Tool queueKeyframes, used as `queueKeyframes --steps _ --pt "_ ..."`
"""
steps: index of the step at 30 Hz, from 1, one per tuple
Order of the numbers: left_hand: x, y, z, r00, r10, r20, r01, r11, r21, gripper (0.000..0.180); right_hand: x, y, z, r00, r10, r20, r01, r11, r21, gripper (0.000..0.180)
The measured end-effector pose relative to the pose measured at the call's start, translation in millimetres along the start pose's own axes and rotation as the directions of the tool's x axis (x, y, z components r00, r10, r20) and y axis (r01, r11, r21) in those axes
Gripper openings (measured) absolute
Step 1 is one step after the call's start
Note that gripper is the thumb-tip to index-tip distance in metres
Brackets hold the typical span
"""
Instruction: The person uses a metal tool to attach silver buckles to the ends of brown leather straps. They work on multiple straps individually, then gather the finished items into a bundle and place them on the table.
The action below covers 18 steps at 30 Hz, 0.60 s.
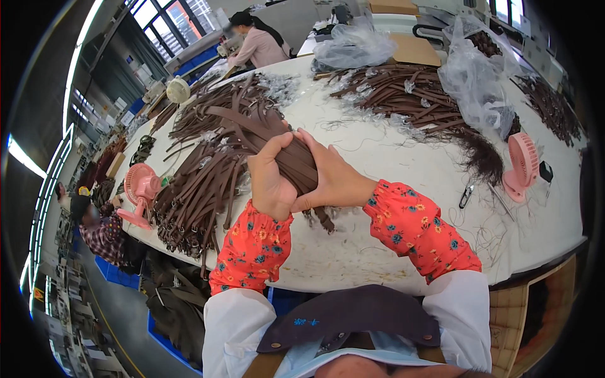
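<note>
Both my hands are wrapped round a thick bundle of brown leather straps [295,165] above the middle of the white table. My left hand [272,173] grips the bundle from the left, thumb over the top. From the right, my right hand [332,171] closes round it, its fingertips near the left thumb. The strap ends stick out below my hands, while the other ends run back toward the far left. Beside my left hand lies a wide pile of brown straps with metal buckles [195,189].
A second strap pile [403,94] lies at the far right beside clear plastic bags [476,79]. Pink fans stand left [140,189] and right [522,160]. Thread snips [466,195] lie near the right fan. Two people work beyond the table. Blue bins [167,340] sit at lower left.
</note>
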<state>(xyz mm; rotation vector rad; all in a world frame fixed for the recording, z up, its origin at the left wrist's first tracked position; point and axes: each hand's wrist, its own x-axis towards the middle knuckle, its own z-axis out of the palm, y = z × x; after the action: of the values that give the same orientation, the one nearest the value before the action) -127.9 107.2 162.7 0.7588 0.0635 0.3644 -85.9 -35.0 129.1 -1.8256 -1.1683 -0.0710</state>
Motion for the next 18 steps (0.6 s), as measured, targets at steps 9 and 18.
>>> queueKeyframes --steps 9,18 --pt "-5 -4 22 0.995 -0.052 0.088 0.061 0.993 -0.101 0.023 15 11 -27 0.976 0.196 0.094 -0.217 0.854 0.472 0.071" --pt "-7 -19 9 0.957 -0.178 0.227 0.203 0.975 -0.091 0.028 1 4 -32 0.936 0.291 0.196 -0.347 0.68 0.646 0.053"
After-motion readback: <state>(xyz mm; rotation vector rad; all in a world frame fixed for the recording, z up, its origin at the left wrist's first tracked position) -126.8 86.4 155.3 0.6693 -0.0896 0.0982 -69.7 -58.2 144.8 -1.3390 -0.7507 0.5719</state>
